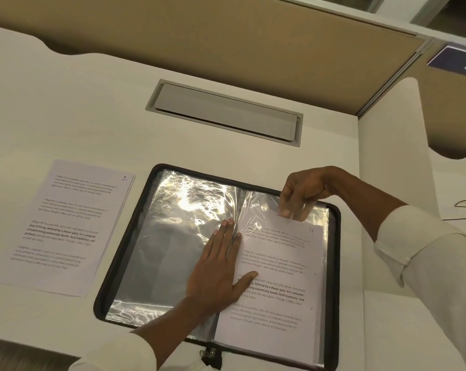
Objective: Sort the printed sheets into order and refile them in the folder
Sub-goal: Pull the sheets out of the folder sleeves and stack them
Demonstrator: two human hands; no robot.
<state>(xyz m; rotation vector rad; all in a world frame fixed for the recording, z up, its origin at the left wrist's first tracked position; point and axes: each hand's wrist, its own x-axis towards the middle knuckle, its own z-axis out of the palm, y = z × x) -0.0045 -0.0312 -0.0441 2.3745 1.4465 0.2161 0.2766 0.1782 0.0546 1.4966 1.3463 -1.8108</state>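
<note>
white sheet (274,266) pinched at top edge by right fingers (286,210); left fingers (227,232) flat on folder (167,263).

White desk (65,103) with grey cable hatch (226,113), tan partition (199,30).

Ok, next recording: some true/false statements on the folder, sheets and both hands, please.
The black-edged zip folder with clear plastic sleeves lies open on the white desk. True.
The left hand grips a pen. False: it lies flat on the folder's sleeves.
The right hand pinches the top of the printed white sheet in the folder. True.
The loose stack of printed sheets lies right of the folder. False: it lies left.
</note>
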